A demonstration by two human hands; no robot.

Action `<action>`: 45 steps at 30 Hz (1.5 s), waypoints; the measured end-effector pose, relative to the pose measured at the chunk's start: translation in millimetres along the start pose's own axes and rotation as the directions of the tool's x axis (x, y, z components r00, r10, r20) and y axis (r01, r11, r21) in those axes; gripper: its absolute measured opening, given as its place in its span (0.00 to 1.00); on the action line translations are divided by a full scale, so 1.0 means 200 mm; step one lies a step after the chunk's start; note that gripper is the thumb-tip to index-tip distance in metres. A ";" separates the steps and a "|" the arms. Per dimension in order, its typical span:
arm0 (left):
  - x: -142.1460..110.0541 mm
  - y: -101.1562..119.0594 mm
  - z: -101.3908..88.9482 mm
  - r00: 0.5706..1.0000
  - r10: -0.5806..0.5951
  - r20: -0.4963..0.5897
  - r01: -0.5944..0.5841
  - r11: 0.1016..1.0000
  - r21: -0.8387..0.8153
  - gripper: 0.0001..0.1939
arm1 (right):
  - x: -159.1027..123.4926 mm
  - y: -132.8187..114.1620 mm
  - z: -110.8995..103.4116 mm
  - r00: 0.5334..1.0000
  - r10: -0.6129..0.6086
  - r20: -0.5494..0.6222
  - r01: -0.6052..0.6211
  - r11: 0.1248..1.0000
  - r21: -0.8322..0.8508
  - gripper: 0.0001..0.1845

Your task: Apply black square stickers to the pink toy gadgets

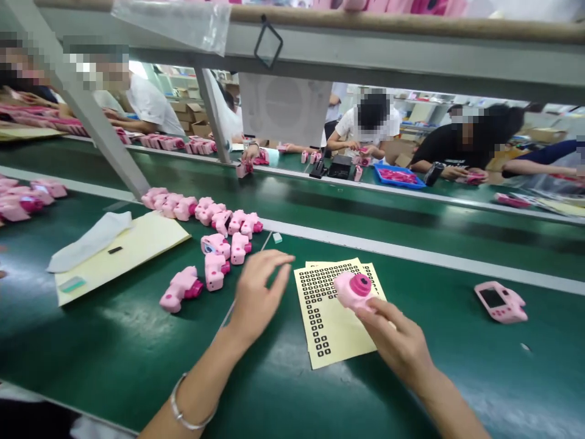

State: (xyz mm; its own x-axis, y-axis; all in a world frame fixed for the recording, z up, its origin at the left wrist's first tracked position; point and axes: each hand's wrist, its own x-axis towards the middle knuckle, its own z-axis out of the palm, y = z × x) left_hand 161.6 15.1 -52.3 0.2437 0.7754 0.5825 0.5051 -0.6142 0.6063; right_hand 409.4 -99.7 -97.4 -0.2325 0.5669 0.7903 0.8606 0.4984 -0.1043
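My right hand (pixel 402 335) grips a pink toy camera (pixel 350 291), its magenta lens facing up, above a yellow sticker sheet (pixel 342 341). Rows of small black square stickers fill the sheet's upper part and run down its left side. My left hand (pixel 260 289), with a bracelet on the wrist, is held over the green bench just left of the sheet. Its fingers are apart and hold nothing. Near it on the left stand several more pink toy cameras (pixel 214 271). Far to the right another pink camera (pixel 500 302) lies with its dark screen up.
A yellow sheet (pixel 132 256) with white backing paper lies at left. A metal post (pixel 91 110) and an overhead shelf beam (pixel 365 49) cross the view. Across the bench, co-workers handle pink parts beside a blue tray (pixel 398 177).
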 end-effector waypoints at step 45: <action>-0.15 -0.25 -0.54 0.785 -0.488 0.382 0.339 0.854 0.394 0.35 | -0.28 0.58 -0.28 0.408 0.864 -0.296 -0.855 0.249 -0.455 0.30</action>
State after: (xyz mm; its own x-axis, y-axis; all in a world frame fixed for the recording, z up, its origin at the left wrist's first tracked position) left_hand 40.1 6.3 -42.4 0.2613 0.9642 -0.0456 0.8402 -0.2039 0.5025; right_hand 547.7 -110.9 -118.9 0.7822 0.4681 0.4111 0.6190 -0.6590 -0.4274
